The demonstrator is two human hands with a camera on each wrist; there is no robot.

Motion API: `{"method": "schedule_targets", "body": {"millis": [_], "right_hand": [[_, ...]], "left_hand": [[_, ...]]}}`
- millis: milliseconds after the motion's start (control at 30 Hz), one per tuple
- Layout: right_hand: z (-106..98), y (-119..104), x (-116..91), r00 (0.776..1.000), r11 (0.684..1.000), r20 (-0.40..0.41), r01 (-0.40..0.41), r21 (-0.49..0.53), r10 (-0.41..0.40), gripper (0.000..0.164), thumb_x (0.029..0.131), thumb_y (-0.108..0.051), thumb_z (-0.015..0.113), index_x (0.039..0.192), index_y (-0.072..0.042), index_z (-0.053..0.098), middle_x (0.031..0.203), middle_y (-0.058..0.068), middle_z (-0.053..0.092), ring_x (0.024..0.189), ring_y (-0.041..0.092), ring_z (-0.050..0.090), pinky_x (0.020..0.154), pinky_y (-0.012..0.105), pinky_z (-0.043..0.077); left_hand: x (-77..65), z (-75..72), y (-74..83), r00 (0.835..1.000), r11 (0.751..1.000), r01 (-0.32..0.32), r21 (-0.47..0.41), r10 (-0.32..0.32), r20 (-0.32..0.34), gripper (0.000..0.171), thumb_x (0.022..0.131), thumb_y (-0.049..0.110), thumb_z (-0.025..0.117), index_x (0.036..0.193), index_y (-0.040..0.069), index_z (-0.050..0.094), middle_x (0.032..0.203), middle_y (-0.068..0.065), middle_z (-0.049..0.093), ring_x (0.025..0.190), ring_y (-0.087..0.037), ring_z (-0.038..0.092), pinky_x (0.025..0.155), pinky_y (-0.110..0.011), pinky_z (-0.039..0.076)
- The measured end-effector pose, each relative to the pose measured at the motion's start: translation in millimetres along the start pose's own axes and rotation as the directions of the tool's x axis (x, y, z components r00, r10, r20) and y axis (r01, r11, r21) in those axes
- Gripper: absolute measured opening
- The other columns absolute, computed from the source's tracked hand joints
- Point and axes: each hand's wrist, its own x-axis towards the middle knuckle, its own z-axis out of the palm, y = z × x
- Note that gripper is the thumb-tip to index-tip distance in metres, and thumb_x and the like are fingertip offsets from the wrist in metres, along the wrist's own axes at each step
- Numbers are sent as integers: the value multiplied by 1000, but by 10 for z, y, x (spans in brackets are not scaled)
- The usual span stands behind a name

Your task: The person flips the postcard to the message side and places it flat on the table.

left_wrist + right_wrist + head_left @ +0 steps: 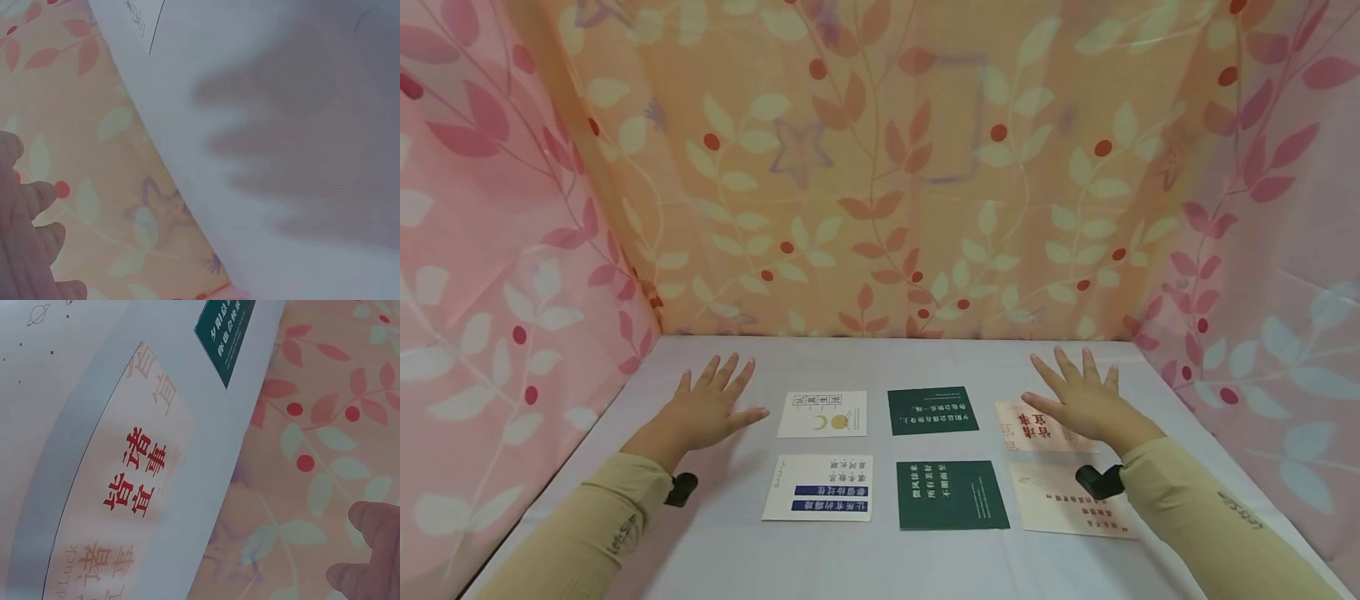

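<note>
My left hand (709,414) is held over the left of the table, fingers spread, holding nothing. Beside it lie a white card with a yellow sun and moon drawing (805,422) and, nearer me, a white card with blue bands (782,493). On the right, my right hand (1086,406) is also spread and holds nothing. It overlaps a cream card with red characters (1013,439) in the head view; the right wrist view shows that card (134,469) flat. Below it is another cream card (1045,508), partly hidden by the wrist device.
Two dark green cards, one farther back (925,415) and one nearer (951,504), lie mid-table. A white cloth covers the table (880,567). Leaf-patterned curtains stand behind (880,183), at the left (490,250) and at the right (1285,250).
</note>
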Motion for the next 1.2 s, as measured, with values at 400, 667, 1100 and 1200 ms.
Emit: {"method": "schedule_targets", "body": {"millis": [400,667,1100,1200], "right_hand": [[-28,-112,81,1000,1000,-11,5,22,-5,90,81,-74,32,147,-18,11,150,24,-4,129,53,-14,89,73,-14],[-30,-213,148,998,998,-31,47,43,-46,86,84,-70,33,147,-15,12,150,22,-6,132,48,-14,95,72,-6],[-11,-440,277,994,990,-71,86,111,-79,86,85,-66,38,147,-12,12,150,24,4,135,44,0,99,69,9],[-12,-497,306,995,987,-81,76,139,-66,86,85,-66,39,147,-14,10,150,23,5,135,45,3,99,69,10]], "left_hand": [[31,28,7,1000,999,4,-40,-4,-2,91,83,71,33,147,9,11,150,-24,5,134,-47,2,99,-69,-1],[82,68,29,1000,996,-4,-91,3,-19,88,86,69,32,147,9,9,149,-24,6,134,-47,4,100,-68,5],[116,59,58,999,986,-17,-164,10,-42,89,86,68,31,146,6,10,148,-26,8,133,-48,8,102,-65,12],[132,64,68,999,983,-9,-185,2,-38,90,85,70,31,147,8,9,149,-25,7,133,-48,6,103,-63,11]]}}
